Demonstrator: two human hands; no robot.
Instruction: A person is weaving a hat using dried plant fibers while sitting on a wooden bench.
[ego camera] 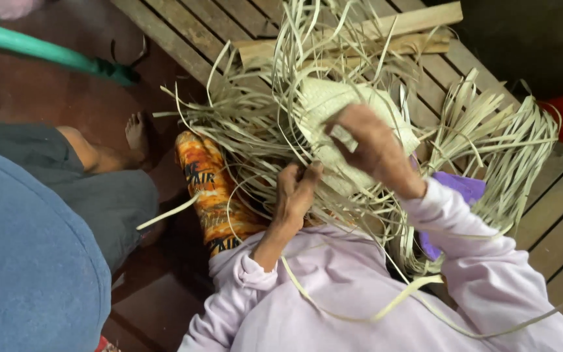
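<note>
Right hand [369,146] clamped over the woven piece [333,104], steadying it mid slatted floor. Left hand [294,192] pinches loose straw strips [249,124] from below, feeding the weave. Wooden battens [418,29] lie at far edge.

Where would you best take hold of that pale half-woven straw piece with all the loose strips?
Probably on the tightly plaited middle of the pale woven straw piece, from above, as the right hand does. That patch looks firm; the loose strips fan outward and would likely slip. The left hand steadies strands below.
</note>
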